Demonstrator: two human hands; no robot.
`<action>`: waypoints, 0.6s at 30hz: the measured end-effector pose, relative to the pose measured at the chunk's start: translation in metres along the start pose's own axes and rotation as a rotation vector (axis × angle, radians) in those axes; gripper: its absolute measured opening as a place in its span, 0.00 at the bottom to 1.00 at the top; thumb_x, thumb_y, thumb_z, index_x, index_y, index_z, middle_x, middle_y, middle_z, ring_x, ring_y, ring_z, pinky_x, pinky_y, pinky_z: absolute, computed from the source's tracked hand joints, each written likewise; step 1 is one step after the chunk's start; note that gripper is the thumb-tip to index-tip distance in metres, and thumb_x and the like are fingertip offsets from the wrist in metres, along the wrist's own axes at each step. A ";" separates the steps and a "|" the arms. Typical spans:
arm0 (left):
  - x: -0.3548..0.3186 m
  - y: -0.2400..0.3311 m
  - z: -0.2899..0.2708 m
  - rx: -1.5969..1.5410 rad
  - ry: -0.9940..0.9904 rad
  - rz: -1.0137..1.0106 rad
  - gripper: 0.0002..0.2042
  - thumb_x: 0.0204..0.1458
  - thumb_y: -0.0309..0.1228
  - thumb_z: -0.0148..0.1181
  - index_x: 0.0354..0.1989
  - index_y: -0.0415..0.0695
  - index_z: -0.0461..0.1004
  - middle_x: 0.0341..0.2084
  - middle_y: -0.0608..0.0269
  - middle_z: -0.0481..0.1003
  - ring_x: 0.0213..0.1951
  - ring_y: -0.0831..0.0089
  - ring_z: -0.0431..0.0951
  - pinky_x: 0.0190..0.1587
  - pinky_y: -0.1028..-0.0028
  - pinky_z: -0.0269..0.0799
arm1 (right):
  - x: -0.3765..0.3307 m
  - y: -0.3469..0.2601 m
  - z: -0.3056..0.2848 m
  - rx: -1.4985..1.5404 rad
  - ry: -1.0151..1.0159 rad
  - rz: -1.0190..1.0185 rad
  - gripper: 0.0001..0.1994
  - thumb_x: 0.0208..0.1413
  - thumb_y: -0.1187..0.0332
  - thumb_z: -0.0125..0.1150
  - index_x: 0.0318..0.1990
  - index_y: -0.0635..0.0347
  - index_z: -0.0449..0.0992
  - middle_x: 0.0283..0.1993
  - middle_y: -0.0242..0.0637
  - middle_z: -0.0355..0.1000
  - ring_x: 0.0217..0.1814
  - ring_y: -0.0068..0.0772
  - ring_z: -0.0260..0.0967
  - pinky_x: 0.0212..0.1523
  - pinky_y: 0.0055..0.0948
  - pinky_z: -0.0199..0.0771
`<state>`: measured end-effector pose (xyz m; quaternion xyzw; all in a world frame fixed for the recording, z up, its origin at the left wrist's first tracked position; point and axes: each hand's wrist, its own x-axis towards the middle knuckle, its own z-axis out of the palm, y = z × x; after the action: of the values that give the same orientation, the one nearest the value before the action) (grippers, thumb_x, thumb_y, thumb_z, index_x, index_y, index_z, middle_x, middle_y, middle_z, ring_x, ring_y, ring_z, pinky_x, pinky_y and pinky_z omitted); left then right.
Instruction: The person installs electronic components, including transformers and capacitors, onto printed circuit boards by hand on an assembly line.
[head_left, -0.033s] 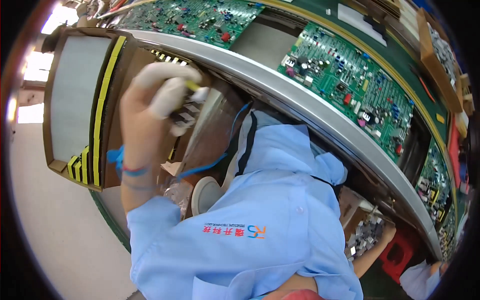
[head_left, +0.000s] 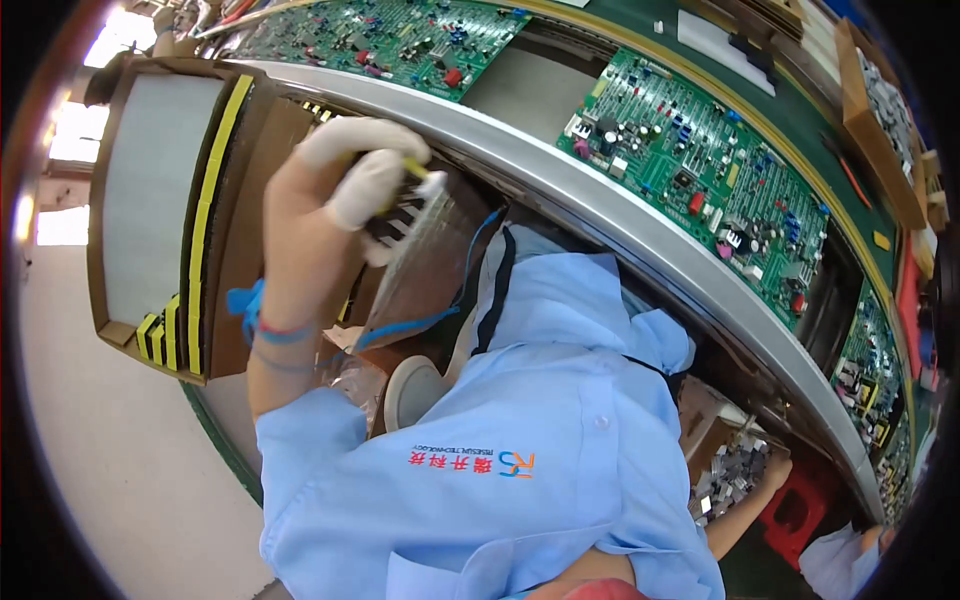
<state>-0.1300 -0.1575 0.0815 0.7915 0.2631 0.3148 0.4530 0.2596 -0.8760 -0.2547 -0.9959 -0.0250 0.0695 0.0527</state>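
Note:
White coverings sit on the fingers of my left hand [head_left: 335, 185], which is raised over an open cardboard box at the left. Its thumb and a finger are pinched on a small yellow-and-white block [head_left: 420, 175]. Just below them, a row of black-and-white parts [head_left: 402, 220] shows, partly hidden by the hand. A blue band with a cord [head_left: 410, 328] is round the left wrist. Low at the right, my right hand [head_left: 776, 467] is at the edge of a box of loose small grey blocks [head_left: 735, 478]. Its fingers are too small and hidden to read.
A metal rail [head_left: 560, 145] curves across in front of me. Beyond it lie green circuit boards [head_left: 690, 160] full of components. Yellow blocks line the cardboard box [head_left: 262, 150] on the left. A red plastic stool [head_left: 795, 510] and another person's sleeve [head_left: 835, 560] are at lower right.
My left hand has moved a little to the right with the yellow-and-white block in its pinch. The right hand has hardly moved.

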 end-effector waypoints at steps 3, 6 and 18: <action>0.023 -0.004 0.026 -0.235 -0.117 -0.055 0.08 0.58 0.29 0.58 0.42 0.39 0.74 0.38 0.63 0.76 0.26 0.85 0.74 0.19 0.87 0.67 | -0.008 -0.037 -0.022 0.061 0.109 0.256 0.21 0.49 0.53 0.57 0.34 0.66 0.79 0.29 0.56 0.75 0.37 0.56 0.75 0.38 0.46 0.71; 0.046 -0.011 0.049 -0.290 -0.178 -0.046 0.09 0.57 0.29 0.58 0.43 0.39 0.74 0.37 0.64 0.76 0.26 0.86 0.74 0.19 0.87 0.68 | -0.028 -0.042 -0.044 0.026 0.165 0.193 0.16 0.47 0.62 0.58 0.32 0.70 0.79 0.28 0.57 0.74 0.35 0.57 0.75 0.37 0.46 0.71; 0.116 -0.031 0.125 -0.442 -0.477 -0.230 0.12 0.59 0.33 0.55 0.44 0.38 0.73 0.32 0.62 0.77 0.21 0.84 0.74 0.17 0.87 0.67 | -0.081 -0.063 -0.042 -0.084 0.118 -0.027 0.13 0.49 0.75 0.58 0.44 0.60 0.75 0.42 0.50 0.71 0.46 0.56 0.68 0.45 0.44 0.69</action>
<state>0.0350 -0.1316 0.0354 0.6905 0.1627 0.1169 0.6950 0.1827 -0.8220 -0.1951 -0.9992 -0.0381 0.0088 0.0131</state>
